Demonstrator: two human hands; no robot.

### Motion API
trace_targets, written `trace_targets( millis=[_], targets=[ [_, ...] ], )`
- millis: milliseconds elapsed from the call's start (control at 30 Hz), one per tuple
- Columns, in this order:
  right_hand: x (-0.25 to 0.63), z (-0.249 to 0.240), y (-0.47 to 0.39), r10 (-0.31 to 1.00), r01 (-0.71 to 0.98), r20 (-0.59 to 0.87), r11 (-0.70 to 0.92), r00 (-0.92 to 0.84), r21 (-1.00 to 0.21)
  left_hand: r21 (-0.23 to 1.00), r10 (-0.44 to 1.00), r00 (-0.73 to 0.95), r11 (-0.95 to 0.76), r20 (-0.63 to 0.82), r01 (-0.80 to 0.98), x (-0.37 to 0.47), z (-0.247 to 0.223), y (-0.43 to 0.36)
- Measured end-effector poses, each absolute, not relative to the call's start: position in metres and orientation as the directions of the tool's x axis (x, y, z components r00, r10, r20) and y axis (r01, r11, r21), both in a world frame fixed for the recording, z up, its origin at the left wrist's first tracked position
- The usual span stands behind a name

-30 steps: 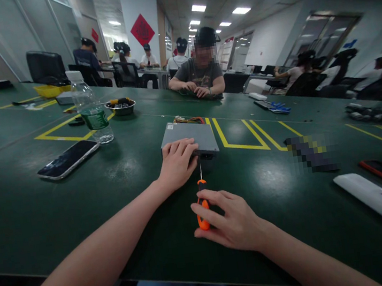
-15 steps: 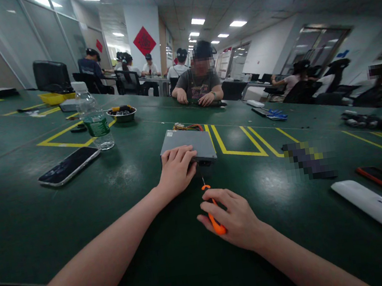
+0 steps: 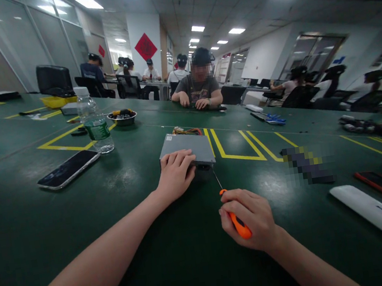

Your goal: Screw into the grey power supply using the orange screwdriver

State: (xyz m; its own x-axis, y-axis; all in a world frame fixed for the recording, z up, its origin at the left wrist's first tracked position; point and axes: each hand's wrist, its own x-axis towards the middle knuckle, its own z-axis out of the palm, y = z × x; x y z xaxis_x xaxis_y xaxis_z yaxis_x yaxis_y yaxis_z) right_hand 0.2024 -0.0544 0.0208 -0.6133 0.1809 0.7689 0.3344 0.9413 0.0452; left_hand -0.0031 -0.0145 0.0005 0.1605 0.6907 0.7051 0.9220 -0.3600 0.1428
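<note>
A grey metal power supply unit [image 3: 198, 145] lies on the green table, with a bundle of coloured wires [image 3: 189, 131] at its far side. My left hand [image 3: 177, 174] grips its near left part, fingers over the top and thumb by the front face. In my right hand [image 3: 253, 217] is a screwdriver with an orange and black handle [image 3: 243, 228], fingers wrapped round it. Its thin shaft [image 3: 218, 180] points up and away, with the tip close to the unit's near right corner. Whether the tip touches the unit I cannot tell.
To the left are a phone [image 3: 68, 169], a water bottle [image 3: 99, 132] and a metal bowl [image 3: 123, 119] of tools. On the right lie a white casing [image 3: 379, 220] and blue-handled pliers [image 3: 273, 119]. Another person [image 3: 200, 82] sits opposite.
My right hand and the screwdriver have moved to the right, and its fingers have closed more fully round the handle. The tip is now by the unit's right corner. My left hand stays put.
</note>
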Motion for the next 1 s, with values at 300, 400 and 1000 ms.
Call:
trace_targets(
  millis=[300, 400, 1000],
  targets=[
    [0.2023, 0.0235, -0.0541, 0.166, 0.331, 0.768, 0.941, -0.618, 0.064, 0.148, 0.692, 0.158, -0.361, 0.704, 0.921, -0.0024, 0.0012, -0.0146],
    [0.2011, 0.0244, -0.0558, 0.190, 0.346, 0.754, 0.937, -0.629, 0.053, 0.152, 0.694, 0.156, -0.360, 0.703, 0.920, -0.0023, 0.0012, -0.0148],
    [0.2022, 0.0172, -0.0588, 0.134, 0.371, 0.701, 0.907, -0.701, 0.198, 0.168, 0.696, 0.150, -0.367, 0.702, 0.915, -0.0024, 0.0032, -0.0159]
  ],
)
